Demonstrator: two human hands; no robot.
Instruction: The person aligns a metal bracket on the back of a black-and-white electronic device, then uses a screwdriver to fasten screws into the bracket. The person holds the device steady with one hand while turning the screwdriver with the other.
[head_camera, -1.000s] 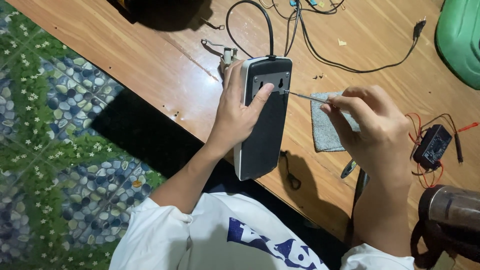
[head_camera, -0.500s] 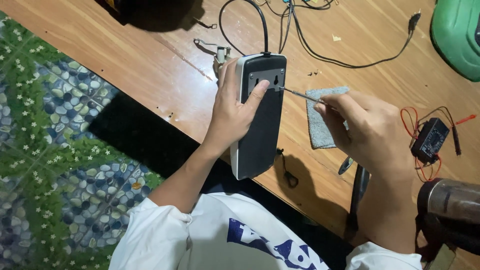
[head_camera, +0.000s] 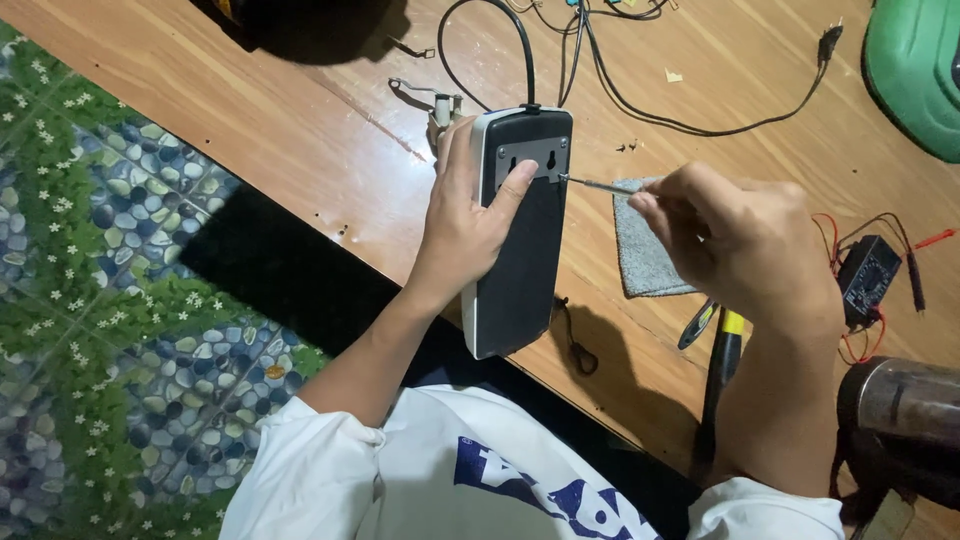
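Note:
My left hand (head_camera: 468, 215) grips a long black device with a white rim (head_camera: 520, 260), holding it face down on the wooden table's near edge, thumb pressed on its grey mounting plate (head_camera: 532, 158). A black cord leaves its top end. My right hand (head_camera: 740, 245) is closed around a thin metal screwdriver (head_camera: 600, 186) whose tip touches the right corner of that grey plate. The tool's handle is hidden inside my fist.
A grey cloth (head_camera: 645, 255) lies beside the device under my right hand. A small black multimeter with red leads (head_camera: 866, 275) sits at the right, a green object (head_camera: 915, 70) at top right, black cables (head_camera: 640, 95) behind, a yellow-black tool (head_camera: 722, 340) near the edge.
The view has shifted slightly, so the device and both hands sit a little higher and further left. My right hand keeps the screwdriver tip at the grey plate, edging it closer.

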